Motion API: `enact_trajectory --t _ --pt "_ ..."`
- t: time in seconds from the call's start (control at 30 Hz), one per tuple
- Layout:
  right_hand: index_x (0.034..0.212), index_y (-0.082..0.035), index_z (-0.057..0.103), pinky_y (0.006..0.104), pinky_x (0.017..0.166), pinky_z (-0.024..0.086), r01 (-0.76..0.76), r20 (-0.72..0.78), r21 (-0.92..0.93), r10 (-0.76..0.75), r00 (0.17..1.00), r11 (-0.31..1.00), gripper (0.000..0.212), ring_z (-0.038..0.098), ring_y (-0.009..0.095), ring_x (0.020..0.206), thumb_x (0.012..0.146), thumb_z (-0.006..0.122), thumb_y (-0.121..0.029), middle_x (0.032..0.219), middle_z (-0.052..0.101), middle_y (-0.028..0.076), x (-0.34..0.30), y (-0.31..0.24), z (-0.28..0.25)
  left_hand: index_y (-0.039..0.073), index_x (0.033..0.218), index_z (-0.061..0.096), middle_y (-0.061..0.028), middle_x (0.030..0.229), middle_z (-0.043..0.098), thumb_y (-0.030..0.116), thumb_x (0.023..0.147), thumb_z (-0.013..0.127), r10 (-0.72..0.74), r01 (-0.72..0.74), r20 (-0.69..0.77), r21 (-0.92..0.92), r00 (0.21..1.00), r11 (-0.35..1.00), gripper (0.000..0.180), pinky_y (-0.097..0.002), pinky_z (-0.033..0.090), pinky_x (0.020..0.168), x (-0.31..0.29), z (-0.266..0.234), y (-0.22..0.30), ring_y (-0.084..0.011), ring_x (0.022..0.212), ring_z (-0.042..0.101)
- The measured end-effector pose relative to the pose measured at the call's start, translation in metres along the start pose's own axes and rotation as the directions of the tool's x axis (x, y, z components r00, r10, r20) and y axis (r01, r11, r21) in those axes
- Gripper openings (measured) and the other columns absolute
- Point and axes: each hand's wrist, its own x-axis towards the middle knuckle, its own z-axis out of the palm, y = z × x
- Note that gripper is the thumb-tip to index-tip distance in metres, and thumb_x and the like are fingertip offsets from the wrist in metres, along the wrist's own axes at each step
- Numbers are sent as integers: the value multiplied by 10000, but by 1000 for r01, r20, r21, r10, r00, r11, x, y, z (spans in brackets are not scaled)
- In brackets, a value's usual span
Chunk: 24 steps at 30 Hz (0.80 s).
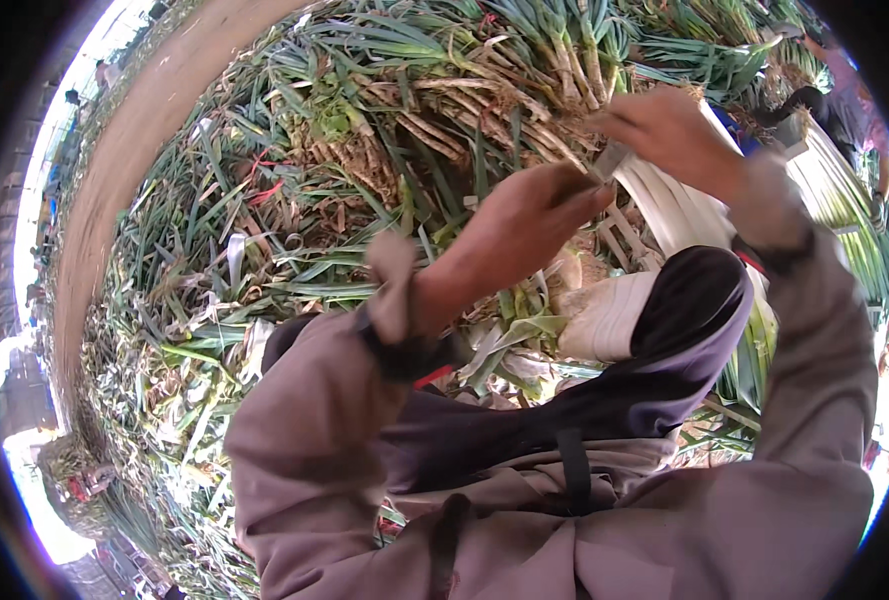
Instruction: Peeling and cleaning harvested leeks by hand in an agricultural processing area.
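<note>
The person sat low among leeks, knees bent, with both forearms raised so the hands met over the work in front, probably to keep it in sight and within reach. The left hand (529, 225) had its thumb and fingers drawn together, seemingly pinching the near end of a small grey flat piece (609, 160) (blade or strip, the blur made it hard to say). The right hand (676, 140) was just beyond it, fingers curled in close; whether they were clamped on anything could not be told. The grey piece was thus between the two hands, above the near end of a bundle of white leek shanks (669, 205) that lay below the right hand. A second pale bundle (604, 318) lay against the bent knee (699, 285), which perhaps served to steady it. Farther right, another leek bundle (834, 170) lay near a co-worker (849, 110), its shanks aligned, likely for neatness. Ahead, loose leeks (444, 110) with soil-brown roots were heaped, presumably to be handy, and red ties (264, 190) showed among the leaves at left.
</note>
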Motion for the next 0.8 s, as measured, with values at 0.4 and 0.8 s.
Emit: enact_trajectory --t 0.4,0.8 --pt "1098 -30 793 582 919 623 -89 143 316 46 989 944 412 799 507 1043 1154 714 -430 991 825 231 273 -83 457 137 1635 621 -129 1189 705 313 1055 839 -206 43 152 696 967 717 644 -484 588 957 -190 -156 -120 -344 1094 738" --pt "1323 36 741 609 1063 592 -618 397 384 482 781 686 612 753 530 1242 1039 836 -497 1301 781 353 371 -100 705 198 1823 449 -190 1414 673 222 1049 761 -236 158 35 645 971 748 836 -517 565 1077 -155 -259 -193 -389 1238 677"
